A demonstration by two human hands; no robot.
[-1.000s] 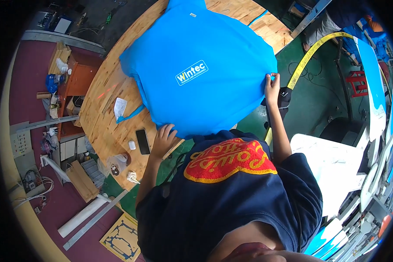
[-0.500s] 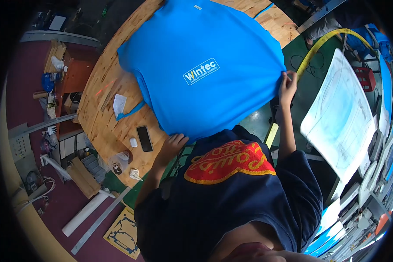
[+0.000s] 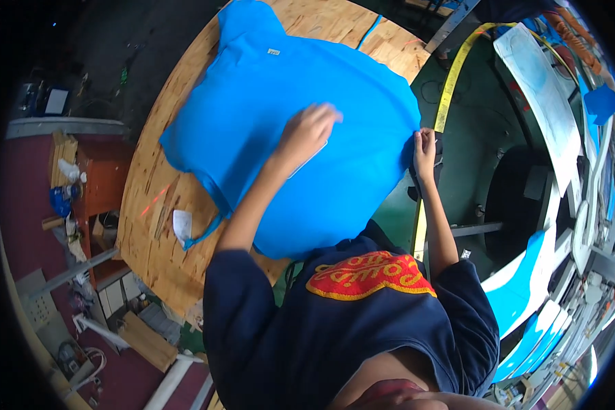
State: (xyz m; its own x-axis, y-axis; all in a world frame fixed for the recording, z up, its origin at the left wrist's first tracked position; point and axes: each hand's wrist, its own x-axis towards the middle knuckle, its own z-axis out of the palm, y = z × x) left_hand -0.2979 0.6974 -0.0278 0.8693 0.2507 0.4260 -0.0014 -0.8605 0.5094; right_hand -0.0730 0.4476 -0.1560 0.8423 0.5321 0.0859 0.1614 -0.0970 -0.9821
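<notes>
A bright blue cloth cover [image 3: 253, 102] lies spread over the wooden table, its near edge hanging by my shirt. A small pale label [image 3: 273, 52] shows toward its far side, and a narrow blue strap [image 3: 208, 234] trails from its left edge. Over the middle of the cloth is my left hand [image 3: 309, 131], hiding most of a white-bordered print; its fingers are smeared by motion, so their state is unclear. At the right edge my right hand [image 3: 424, 152] pinches the cloth cover between thumb and fingers.
The wooden table [image 3: 143, 239] carries a white paper slip [image 3: 182, 224] beside the strap. A curved yellow band [image 3: 448, 96] rises right of the table. Farther right stand a pale panel [image 3: 536, 82] and racks of blue-and-white pieces. An orange-brown cabinet [image 3: 106, 181] stands at the left.
My left hand has left the cover's near edge and moved up over its printed middle. My right hand still grips the right edge. The view has shifted, and the phone is no longer visible.
</notes>
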